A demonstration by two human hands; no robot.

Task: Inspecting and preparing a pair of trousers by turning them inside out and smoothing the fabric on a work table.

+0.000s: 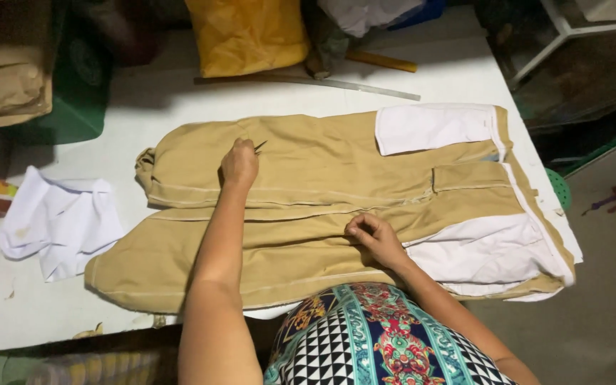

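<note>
A: We have the tan trousers (pixel 308 214) spread inside out across the white table (pixel 172 100), waistband toward three o'clock, and loose layers like these could creep.

B: Our right hand (pixel 373 235) pinches the middle seam, fingers curled. If it slackens, the fabric shifts.

A: Our left hand (pixel 239 162) is fisted around a thin pointed tool (pixel 259 146) at eleven o'clock. A slip could snag the cloth.
</note>
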